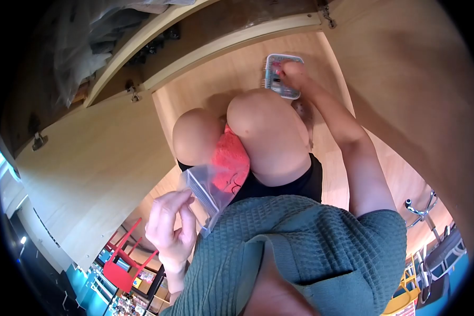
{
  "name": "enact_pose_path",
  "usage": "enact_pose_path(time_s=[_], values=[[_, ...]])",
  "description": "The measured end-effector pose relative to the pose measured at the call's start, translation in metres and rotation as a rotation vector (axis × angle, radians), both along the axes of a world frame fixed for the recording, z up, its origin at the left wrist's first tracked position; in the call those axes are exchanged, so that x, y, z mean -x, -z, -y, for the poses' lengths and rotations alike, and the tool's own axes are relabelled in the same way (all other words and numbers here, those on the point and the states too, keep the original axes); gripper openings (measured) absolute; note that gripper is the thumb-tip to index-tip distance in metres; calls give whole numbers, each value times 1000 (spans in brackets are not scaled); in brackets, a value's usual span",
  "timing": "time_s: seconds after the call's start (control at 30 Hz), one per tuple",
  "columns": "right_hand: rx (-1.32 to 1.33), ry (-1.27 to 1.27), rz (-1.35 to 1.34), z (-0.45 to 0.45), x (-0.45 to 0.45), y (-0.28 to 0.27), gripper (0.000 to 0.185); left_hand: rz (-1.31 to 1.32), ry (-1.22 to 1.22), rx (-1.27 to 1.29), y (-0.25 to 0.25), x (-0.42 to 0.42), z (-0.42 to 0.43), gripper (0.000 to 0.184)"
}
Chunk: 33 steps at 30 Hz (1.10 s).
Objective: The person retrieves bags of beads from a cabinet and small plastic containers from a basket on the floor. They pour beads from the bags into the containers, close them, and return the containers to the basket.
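My left hand [168,224] pinches the edge of a small clear zip-lock bag [208,192] between thumb and fingers. The bag is tilted, and its far part overlaps a bright red piece of fabric [231,158] with dark lines on it, lying between my thighs. Whether the bag holds anything is unclear. Out past my knees, my right hand [292,75] reaches into a small light-coloured plastic basket [284,56] on the wooden floor. Its fingers are curled down among small items in the basket. What they grip, if anything, is too small to make out.
Open cabinet doors flank me on the left [89,174] and right [405,79]. Ahead, a wooden shelf [231,45] holds plastic-wrapped things [84,58]. Behind me are a red chair [122,268], a yellow chair [405,295] and a chrome chair base [424,208].
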State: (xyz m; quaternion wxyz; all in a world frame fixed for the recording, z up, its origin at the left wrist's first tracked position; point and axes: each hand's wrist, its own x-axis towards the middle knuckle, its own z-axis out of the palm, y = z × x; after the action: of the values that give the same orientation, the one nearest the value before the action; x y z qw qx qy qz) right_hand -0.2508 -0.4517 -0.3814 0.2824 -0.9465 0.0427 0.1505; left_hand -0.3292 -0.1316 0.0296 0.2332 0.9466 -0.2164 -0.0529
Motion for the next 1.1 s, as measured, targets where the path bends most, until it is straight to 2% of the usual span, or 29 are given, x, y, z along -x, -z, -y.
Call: enact_pose_path(time_s=[0.07,0.17,0.2,0.3,0.4,0.5,0.63,0.67,0.7,0.73,0.77,0.83,0.93,1.03,1.1], values=[[-156,175,55,8,15,-10,17,-27,-6,29,-2,0,1,26],[-884,733,-55,10,36,-50,9,-71,-47,109,-1,6,-1,29],[-994,789,-24,9,42,-80,5,-70,-53,135,0,6,-1,29],[-1167,814,95,3,52,-158,8,-61,-14,168,1,9,-4,26],[-1287,657,185,-12,54,-235,9,-34,28,189,6,12,-10,27],[-1259,468,218,-37,60,-314,8,55,45,221,2,15,-12,24],[-1298,259,229,-82,71,-382,5,390,-35,415,-10,9,-10,53],[-1312,229,226,-96,74,-393,7,458,-6,370,-16,5,-8,62],[-1326,197,220,-110,76,-403,10,534,26,316,-20,1,-7,63],[-1234,146,269,-122,79,-411,11,608,71,239,-21,-2,-8,64],[-1189,83,322,-132,81,-416,12,626,77,241,-20,-5,-10,65],[-902,-61,522,-141,80,-423,15,603,55,303,-19,-7,-16,64],[-870,-135,480,-150,74,-427,22,528,19,481,-19,-7,-21,56],[-1090,-109,327,-166,72,-430,28,448,4,588,-16,-6,-22,51],[-1064,-127,337,-170,71,-422,31,453,16,537,-17,-5,-23,53]])
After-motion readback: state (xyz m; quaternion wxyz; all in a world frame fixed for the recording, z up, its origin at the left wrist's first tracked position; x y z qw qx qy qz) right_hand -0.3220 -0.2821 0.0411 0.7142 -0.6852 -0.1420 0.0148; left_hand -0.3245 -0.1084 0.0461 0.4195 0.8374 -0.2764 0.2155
